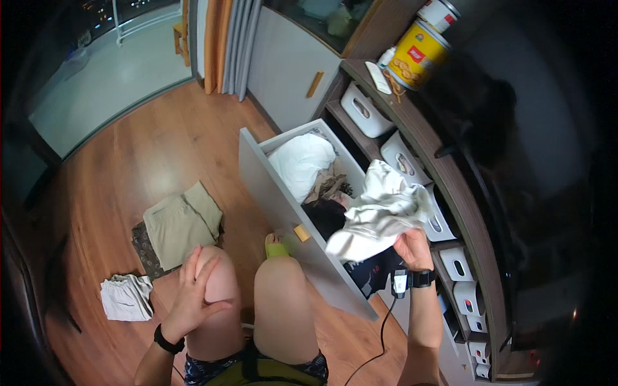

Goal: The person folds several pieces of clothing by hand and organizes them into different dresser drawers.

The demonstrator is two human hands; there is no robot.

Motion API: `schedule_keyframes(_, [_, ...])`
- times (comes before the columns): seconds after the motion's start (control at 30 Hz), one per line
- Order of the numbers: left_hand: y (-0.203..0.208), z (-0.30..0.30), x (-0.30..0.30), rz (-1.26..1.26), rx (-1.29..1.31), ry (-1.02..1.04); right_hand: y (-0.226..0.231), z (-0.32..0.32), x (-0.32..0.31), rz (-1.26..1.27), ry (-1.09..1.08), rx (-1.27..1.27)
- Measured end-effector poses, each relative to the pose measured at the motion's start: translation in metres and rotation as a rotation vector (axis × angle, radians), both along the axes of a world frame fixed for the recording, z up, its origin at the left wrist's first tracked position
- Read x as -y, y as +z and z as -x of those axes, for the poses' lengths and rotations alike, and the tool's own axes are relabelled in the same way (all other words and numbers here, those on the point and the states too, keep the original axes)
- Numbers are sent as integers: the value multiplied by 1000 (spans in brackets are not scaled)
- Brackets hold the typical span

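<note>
Over the open drawer (277, 186), my right hand (413, 249) grips a crumpled white cloth garment (380, 209) by its lower right edge. Part of the drawer's contents is hidden under it. Inside the drawer lie a bundled white cloth (301, 164), a brown patterned cloth (331, 185) and dark clothes (373, 270). My left hand (196, 289) rests on my left knee, fingers spread and holding nothing. On the floor beyond that knee are folded beige trousers (177, 225) on top of a dark patterned cloth (147, 254). A folded pale garment (126, 298) lies to their left.
A dark wood cabinet (418, 138) along the right holds several white bins (365, 112). On its top stand a yellow tin (417, 55) and a white remote (378, 77). A cable (385, 331) hangs from my right wrist. Curtains (232, 48) hang beside the glass door at the back.
</note>
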State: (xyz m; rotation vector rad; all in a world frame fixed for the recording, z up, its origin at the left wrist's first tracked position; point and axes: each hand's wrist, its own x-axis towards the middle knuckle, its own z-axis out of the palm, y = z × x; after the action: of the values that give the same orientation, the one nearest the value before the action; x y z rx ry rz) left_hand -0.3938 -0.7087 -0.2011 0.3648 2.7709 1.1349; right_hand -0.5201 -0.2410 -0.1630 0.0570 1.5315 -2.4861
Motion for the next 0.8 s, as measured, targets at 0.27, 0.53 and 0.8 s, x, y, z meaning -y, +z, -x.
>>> schedule_keyframes(0.27, [-4,-7,-5,-53,-49,7,37,-39,10,110,-109,-158])
schedule_keyframes(0.53, [-5,-14,0,-56,-52,38,21,-70,-25,35,-175,25])
schedule_keyframes(0.8, [-10,-11,-2,-95,-44,22,-72,-88,-48,-839,-110,376])
